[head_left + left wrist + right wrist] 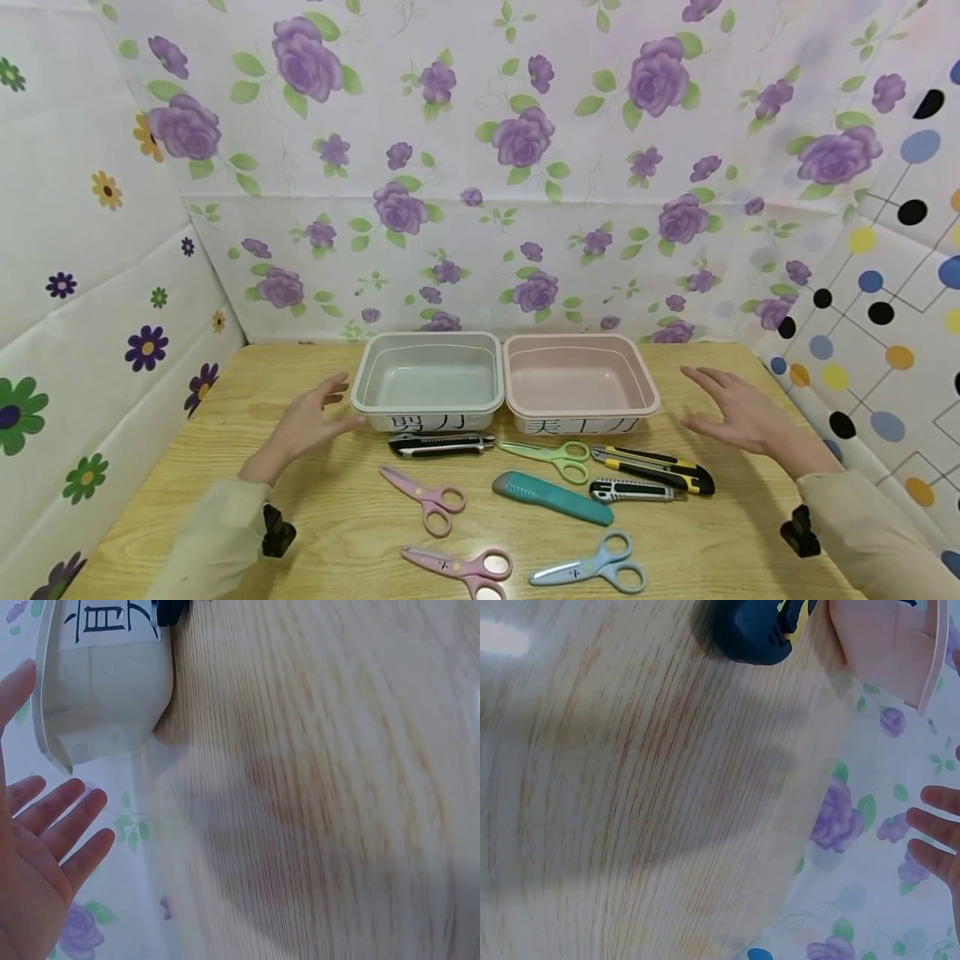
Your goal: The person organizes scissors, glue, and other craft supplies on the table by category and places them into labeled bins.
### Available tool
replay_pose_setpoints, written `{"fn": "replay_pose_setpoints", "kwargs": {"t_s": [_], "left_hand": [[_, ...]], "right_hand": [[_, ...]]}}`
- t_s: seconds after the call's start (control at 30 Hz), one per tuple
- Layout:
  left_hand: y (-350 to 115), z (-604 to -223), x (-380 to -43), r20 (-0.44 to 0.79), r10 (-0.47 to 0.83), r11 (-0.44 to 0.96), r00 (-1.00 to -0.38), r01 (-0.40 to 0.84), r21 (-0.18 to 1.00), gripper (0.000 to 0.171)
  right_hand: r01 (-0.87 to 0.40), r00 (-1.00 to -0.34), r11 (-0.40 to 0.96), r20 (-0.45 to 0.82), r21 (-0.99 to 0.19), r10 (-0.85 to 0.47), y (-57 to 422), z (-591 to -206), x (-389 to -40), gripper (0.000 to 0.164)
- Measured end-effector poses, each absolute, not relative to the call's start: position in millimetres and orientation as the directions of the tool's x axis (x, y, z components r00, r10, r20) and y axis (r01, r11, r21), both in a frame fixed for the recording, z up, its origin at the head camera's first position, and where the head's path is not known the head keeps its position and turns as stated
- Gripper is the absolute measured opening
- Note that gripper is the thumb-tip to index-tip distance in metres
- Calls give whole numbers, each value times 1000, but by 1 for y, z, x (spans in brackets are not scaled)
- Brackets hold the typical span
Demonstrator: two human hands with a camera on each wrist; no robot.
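Across a wood-grained surface (225, 417), white sheeting closed in the work: purple roses covered the back sheet (465, 125), daisies the left sheet (45, 167), and coloured dots the right sheet (892, 275). Two bins stood side by side toward the back, a gray bin (427, 387) and a pink bin (581, 387). Four scissors lay in front of them: green scissors (551, 454), blue scissors (588, 568), upper pink scissors (431, 494) and lower pink scissors (459, 568). Cutters also numbered four: a long black-and-white cutter (442, 446), a smaller black-and-white cutter (633, 491), a teal cutter (555, 498) and a yellow-and-black cutter (660, 469).

The person's left grip (311, 421) was released, fingers extended, just beside the gray bin's left end; whether the thumb touched it could not be told. The right grip (738, 412), likewise released, hung apart from the pink bin, to its right, with the yellow-and-black cutter lying nearby.
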State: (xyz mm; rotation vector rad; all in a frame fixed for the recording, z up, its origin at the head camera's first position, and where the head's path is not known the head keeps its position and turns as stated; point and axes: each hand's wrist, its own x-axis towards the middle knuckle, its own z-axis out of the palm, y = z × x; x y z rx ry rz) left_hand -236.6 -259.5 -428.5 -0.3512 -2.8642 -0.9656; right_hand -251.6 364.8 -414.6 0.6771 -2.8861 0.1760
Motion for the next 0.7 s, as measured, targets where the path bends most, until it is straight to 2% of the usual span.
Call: {"fn": "replay_pose_setpoints", "kwargs": {"t_s": [0.7], "left_hand": [[-248, -435, -240, 233, 207, 795, -950, 302, 525, 76]], "right_hand": [[-480, -862, 871, 242, -109, -445, 326, -398, -244, 82]]}}
